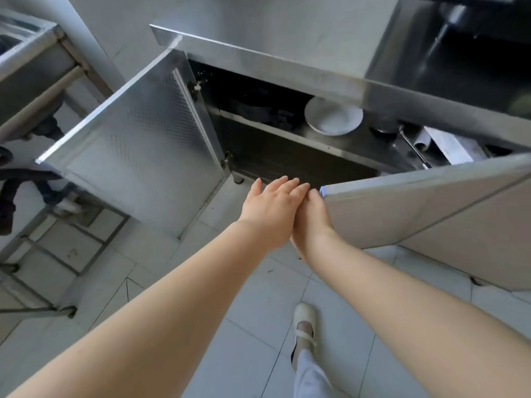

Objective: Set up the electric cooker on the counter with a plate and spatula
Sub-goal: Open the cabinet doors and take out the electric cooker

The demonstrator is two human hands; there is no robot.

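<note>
A steel cabinet stands under the counter (pixel 258 57) with both doors swung open. On its inner shelf rests a white plate (pixel 333 117), and a dark shape (pixel 258 107) to the plate's left is too dim to name. My left hand (pixel 271 209) is stretched flat toward the cabinet opening, fingers apart and holding nothing. Partly behind it, my right hand (pixel 313 216) touches the near corner of the right door (pixel 416 214); its fingers are mostly hidden. No spatula shows.
The left door (pixel 138 145) juts out toward me. On the shelf's right lie a metal handle (pixel 413 147) and a white box (pixel 448 145). A steel sink frame (pixel 34 70) stands at left. My foot (pixel 304 326) is on the tiled floor.
</note>
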